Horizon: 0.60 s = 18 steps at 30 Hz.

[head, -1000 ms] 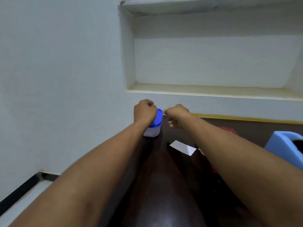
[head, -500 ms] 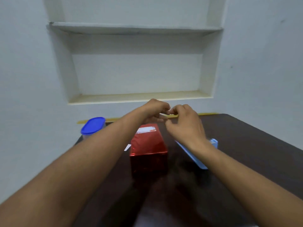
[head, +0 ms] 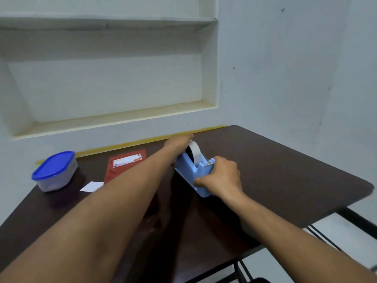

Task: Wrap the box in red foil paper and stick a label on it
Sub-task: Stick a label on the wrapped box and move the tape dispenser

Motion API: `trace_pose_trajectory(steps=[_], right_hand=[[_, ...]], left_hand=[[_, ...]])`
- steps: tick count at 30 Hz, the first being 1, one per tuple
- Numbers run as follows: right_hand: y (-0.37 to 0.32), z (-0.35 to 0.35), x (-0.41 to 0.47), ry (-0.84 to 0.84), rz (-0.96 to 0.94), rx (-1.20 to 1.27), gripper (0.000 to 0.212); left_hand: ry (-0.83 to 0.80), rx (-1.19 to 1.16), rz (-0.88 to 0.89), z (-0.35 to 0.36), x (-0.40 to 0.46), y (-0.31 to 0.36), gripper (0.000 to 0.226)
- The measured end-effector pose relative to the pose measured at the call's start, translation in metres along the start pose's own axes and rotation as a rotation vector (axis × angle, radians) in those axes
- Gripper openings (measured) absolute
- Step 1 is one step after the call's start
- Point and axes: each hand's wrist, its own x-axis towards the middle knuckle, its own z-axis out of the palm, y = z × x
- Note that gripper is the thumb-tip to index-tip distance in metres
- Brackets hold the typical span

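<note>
The box (head: 124, 166), wrapped in red foil with a white label on top, stands on the dark table (head: 275, 170), partly hidden behind my left forearm. To its right sits a light blue tape dispenser (head: 193, 172) with a white tape roll (head: 195, 151). My left hand (head: 179, 140) reaches over the far side of the roll and touches it; its fingers are hidden. My right hand (head: 221, 177) grips the near end of the dispenser by the cutter.
A clear tub with a blue lid (head: 54, 170) stands at the table's far left. A small white paper slip (head: 91, 186) lies between the tub and the box. A recessed wall shelf (head: 114, 117) runs behind. The table's right edge and black frame (head: 357, 218) are close.
Both hands have left the spot above the red box and moved right onto the tape dispenser. The view has swung right, so the box now sits left of my arms.
</note>
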Motion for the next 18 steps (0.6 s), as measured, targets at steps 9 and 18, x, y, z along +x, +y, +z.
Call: trace_pose_trajectory(steps=[9, 18], right_hand=[[0.072, -0.112, 0.035, 0.131, 0.174, 0.06, 0.045], [0.174, -0.194, 0.028, 0.239, 0.356, 0.041, 0.038]], left_hand=[[-0.173, -0.134, 0.095, 0.096, -0.028, 0.088, 0.066], [-0.379, -0.109, 0.118, 0.235, -0.062, 0.13, 0.068]])
